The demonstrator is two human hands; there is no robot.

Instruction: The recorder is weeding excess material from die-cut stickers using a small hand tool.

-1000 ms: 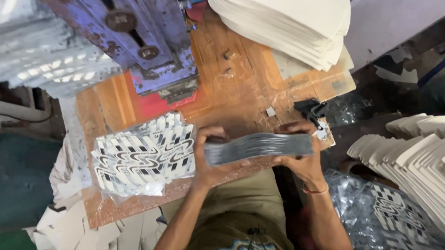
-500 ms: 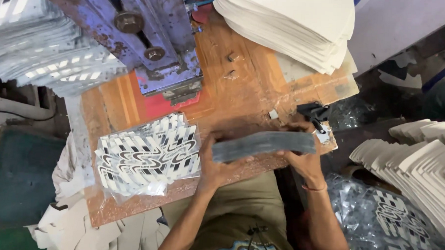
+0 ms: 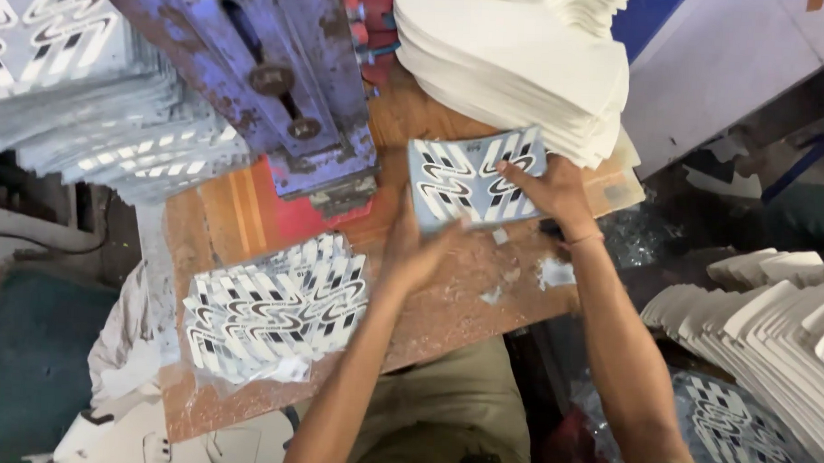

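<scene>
Both my hands hold a stack of grey printed sheets (image 3: 469, 181) with black and white wavy patterns, face up over the wooden bench (image 3: 455, 306). My left hand (image 3: 413, 252) grips its near left corner. My right hand (image 3: 549, 189) presses on its right side. A fanned pile of cut patterned pieces (image 3: 277, 307) lies on the bench to the left of my left hand.
A blue metal press (image 3: 271, 80) stands at the back of the bench. A tall stack of cream sheets (image 3: 518, 62) sits at the back right, more printed sheets (image 3: 87, 111) at the left, and cream cut pieces (image 3: 774, 317) at the right.
The stack was held edge-on near the bench's front edge; now it is turned face up and moved away from me toward the cream stack. Both hands moved with it.
</scene>
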